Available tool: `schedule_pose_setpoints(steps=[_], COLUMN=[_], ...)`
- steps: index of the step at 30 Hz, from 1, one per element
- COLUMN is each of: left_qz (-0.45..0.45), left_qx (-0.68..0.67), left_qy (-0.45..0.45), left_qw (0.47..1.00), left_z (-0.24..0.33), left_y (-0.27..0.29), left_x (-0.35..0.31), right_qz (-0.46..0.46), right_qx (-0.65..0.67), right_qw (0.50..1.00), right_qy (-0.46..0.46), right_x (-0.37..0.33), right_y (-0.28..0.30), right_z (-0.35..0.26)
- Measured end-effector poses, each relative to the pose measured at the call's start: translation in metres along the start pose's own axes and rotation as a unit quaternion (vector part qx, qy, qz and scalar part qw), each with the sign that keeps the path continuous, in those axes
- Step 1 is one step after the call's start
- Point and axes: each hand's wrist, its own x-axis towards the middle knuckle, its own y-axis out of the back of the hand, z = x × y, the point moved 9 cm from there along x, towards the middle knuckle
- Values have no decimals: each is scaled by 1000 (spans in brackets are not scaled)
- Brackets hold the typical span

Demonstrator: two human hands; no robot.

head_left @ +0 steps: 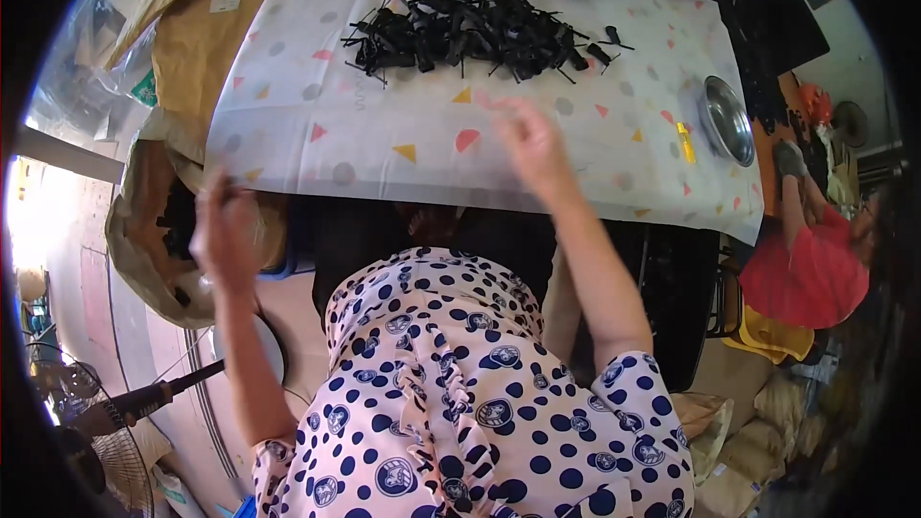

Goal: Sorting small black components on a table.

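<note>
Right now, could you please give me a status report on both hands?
Left hand at tablecloth edge, grip unclear. Right hand open, empty, above patterned white tablecloth. Heap of black plastic parts beyond, untouched.

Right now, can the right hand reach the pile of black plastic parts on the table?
Probably yes. The right hand is raised above the tablecloth, and only bare cloth lies between it and the black parts.

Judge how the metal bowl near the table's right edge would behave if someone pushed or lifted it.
The metal bowl looks thin and empty, so it is probably light for its size. Its smooth, shiny surface suggests it would slide easily across the patterned tablecloth. Being shallow and wide, it seems unlikely to tip, though it sits close to the edge and might slip off.
</note>
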Motion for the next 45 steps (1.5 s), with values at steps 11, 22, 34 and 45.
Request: schedule_pose_setpoints(steps=[11,22,34,45], left_qz=[-219,-220,-288,-193], left_qx=[248,-179,-371,-316], left_qy=[107,72,95,72], left_qw=[938,956,878,926], left_z=[-149,41,76,56], left_y=[3,-74,-120,-84], left_x=[17,-22,-102,-82], right_qz=[203,-33,-302,-247], right_qx=[-505,6,219,332], right_qw=[839,999,918,896], right_qy=[0,-29,-136,-163], right_x=[121,31,-84,-92], right_y=[192,23,-138,-162], right_z=[64,-9,-18,-47])
